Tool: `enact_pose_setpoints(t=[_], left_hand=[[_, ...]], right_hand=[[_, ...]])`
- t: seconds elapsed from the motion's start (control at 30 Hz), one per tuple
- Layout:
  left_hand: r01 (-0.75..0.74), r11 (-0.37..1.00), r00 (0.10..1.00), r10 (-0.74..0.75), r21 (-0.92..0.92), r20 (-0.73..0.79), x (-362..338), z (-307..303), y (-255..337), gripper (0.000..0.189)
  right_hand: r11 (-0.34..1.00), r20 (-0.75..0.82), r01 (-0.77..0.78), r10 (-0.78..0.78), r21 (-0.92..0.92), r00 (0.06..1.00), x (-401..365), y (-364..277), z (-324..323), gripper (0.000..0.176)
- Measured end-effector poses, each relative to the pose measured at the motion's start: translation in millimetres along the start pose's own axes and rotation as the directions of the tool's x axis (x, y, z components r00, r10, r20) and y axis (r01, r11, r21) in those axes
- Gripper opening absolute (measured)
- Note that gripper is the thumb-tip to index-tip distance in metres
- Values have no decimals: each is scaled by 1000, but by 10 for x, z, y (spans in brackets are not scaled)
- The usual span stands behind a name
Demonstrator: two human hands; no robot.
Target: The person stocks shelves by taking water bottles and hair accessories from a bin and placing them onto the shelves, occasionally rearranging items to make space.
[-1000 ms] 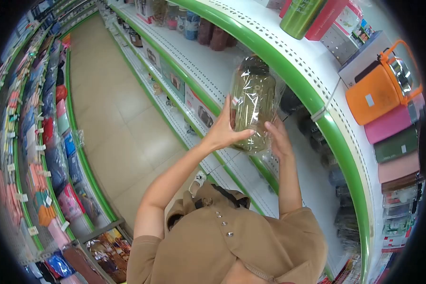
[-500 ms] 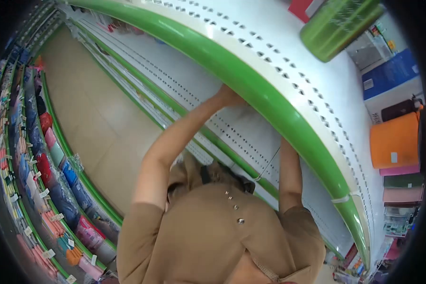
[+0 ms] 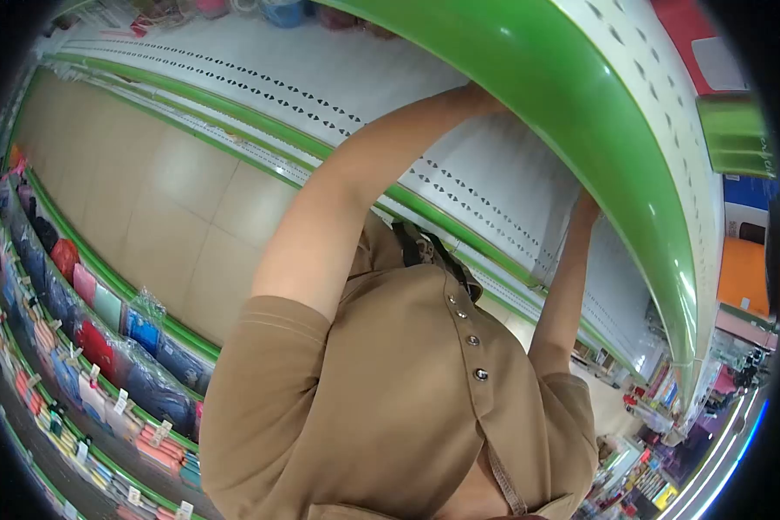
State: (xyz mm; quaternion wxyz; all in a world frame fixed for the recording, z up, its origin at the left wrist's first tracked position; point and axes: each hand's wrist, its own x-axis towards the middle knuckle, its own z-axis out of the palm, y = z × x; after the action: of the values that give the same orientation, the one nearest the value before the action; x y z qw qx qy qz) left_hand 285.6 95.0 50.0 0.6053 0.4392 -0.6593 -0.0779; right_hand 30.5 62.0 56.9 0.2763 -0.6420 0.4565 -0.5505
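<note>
My left hand (image 3: 485, 100) reaches over the lower white shelf (image 3: 381, 69), and the green front edge (image 3: 572, 104) of the shelf above covers most of it. Further right, only the wrist and the base of my right hand (image 3: 588, 208) show before the same green edge hides the rest. Both hands are nearest to the surface of the lower white shelf. The fingers of both hands are out of sight, so whether they hold anything does not show.
On the upper shelf, at right, stand a red box (image 3: 685, 39), a green cylindrical container (image 3: 737, 134) and an orange item (image 3: 741, 276). Cups, one a blue cup (image 3: 283, 10), line the far end of the lower shelf. Across the tiled aisle (image 3: 165, 186) hang packaged goods (image 3: 104, 347).
The view has turned and come closer to the upper shelf's edge. Both arms now appear further right, still reaching under that edge. More of the aisle and the cups shows.
</note>
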Motion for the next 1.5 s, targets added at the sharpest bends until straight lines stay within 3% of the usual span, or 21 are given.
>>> enact_pose_setpoints(t=[0.13, 0.3, 0.37, 0.43, 0.5, 0.6, 0.67, 0.7, 0.8, 0.93, 1.0, 1.03, 1.07, 1.1, 1.13, 1.2, 1.23, 1.3, 1.33, 1.4, 1.5], left_hand=[[28, 999, 999, -27, 42, -23, 6, 12, -71, 72], [71, 991, 995, -63, 112, -72, -1, 43, -161, 75], [203, 964, 976, -213, 170, 43, -20, 71, -246, 85], [164, 974, 984, -173, 158, 43, -15, 33, -277, 88], [121, 982, 991, -129, 145, 48, 4, -50, -225, 92], [86, 961, 985, -122, 264, 122, 57, -192, -110, 97], [11, 964, 999, -1, 264, -37, 41, -144, -177, 96], [15, 965, 999, -7, 261, -34, 28, -120, -180, 96], [131, 981, 988, -118, 141, -100, 19, -87, -157, 96], [253, 959, 965, -242, 128, -98, 10, -199, -31, 100], [307, 938, 952, -299, 160, -68, -39, -177, -71, 101], [290, 923, 957, -278, 252, -83, -22, -132, -172, 97], [271, 900, 962, -254, 340, -96, -20, -77, -250, 92], [267, 903, 964, -250, 338, -92, -20, -51, -242, 92], [279, 895, 960, -262, 347, -98, 16, -42, -243, 92], [300, 880, 954, -280, 368, -109, 3, -45, -230, 92], [310, 872, 951, -287, 380, -118, -58, -83, -178, 91], [329, 854, 944, -300, 404, -135, -62, -113, -128, 91], [340, 844, 940, -310, 415, -141, -100, -129, -104, 91], [355, 827, 935, -328, 437, -138, -107, -138, -84, 90], [340, 824, 936, -342, 453, -80, -38, -187, -102, 90]], right_hand=[[1000, -59, 25, -26, -10, 998, 139, 17, 360, 54], [998, -99, 64, -62, 11, 993, 200, 19, 358, 61], [996, -69, 86, -85, 11, 994, 18, -263, 460, 70], [995, -50, 101, -100, 12, 994, -25, -375, 464, 78], [995, 151, 25, -10, -97, 989, 61, -337, 394, 77], [984, 130, 61, -40, -166, 991, 235, -176, 435, 75], [967, 122, 97, -70, -235, 990, 318, -70, 485, 74], [956, 123, 113, -82, -270, 989, 289, -96, 494, 73], [974, 250, 64, -8, -218, 968, 259, -264, 410, 77], [994, 250, 50, -24, -100, 968, 483, 29, 346, 76], [949, 533, 59, 121, -308, 838, 665, 157, 176, 80], [950, 531, 56, 122, -307, 839, 583, 70, 252, 80], [938, 396, 7, 139, -346, 908, 478, -11, 351, 84], [925, 250, -47, 150, -378, 957, 412, -81, 396, 87], [925, 242, -47, 147, -377, 959, 460, -9, 357, 87], [679, 143, 8, 143, -734, 979, 581, 205, 278, 92], [683, 136, 7, 136, -731, 981, 521, 168, 348, 92], [758, 79, 280, -291, -588, 953, 398, 121, 521, 86], [760, 69, 277, -293, -588, 954, 389, 71, 500, 86], [967, 293, 225, -182, -123, 939, 351, -20, 410, 76], [973, 262, 187, -147, -133, 954, 324, -42, 470, 74]])
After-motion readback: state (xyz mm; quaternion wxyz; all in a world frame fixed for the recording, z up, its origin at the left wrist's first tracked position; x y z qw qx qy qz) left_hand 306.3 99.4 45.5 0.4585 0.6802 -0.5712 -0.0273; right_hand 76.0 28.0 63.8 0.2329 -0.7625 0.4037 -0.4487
